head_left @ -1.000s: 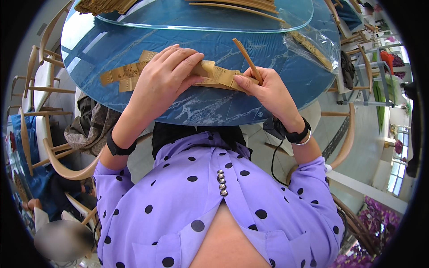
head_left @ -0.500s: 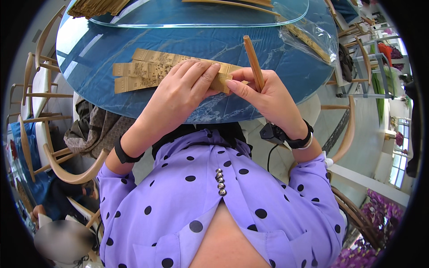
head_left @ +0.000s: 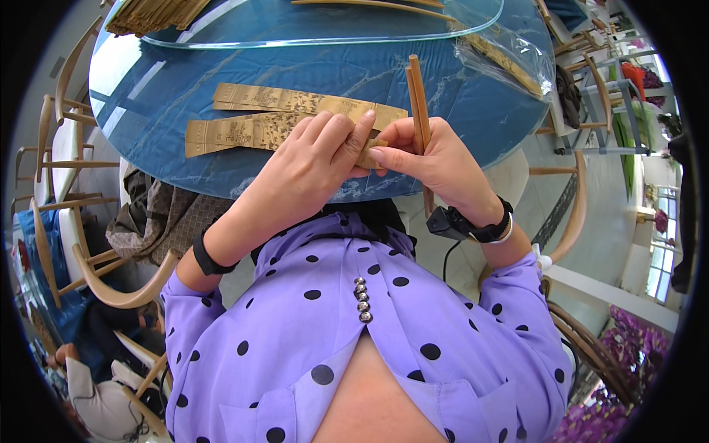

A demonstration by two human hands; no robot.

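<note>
Two flat gold-brown paper chopstick sleeves (head_left: 251, 97) with dark print lie fanned out on the blue table near its front edge. Over the lower paper sleeve (head_left: 233, 134) my left hand (head_left: 314, 148) is closed, holding it near its right end. My right hand (head_left: 428, 151) pinches that same end between thumb and fingertip. It also holds a pair of brown wooden chopsticks (head_left: 419, 96), which stand upright through the grip with their tops above the hand. My left palm hides part of the sleeves.
A glass turntable (head_left: 295, 44) carries a pile of paper sleeves (head_left: 151, 16) at far left and loose chopsticks (head_left: 369, 6) at the back. To the right lies a clear plastic bag (head_left: 509, 63) with a sleeve. Wooden chairs (head_left: 122, 292) and a patterned bag (head_left: 173, 221) flank me.
The sleeves have shifted, and two left ends show where three did. Two chopsticks now appear side by side in my right hand instead of one. Both hands have moved slightly.
</note>
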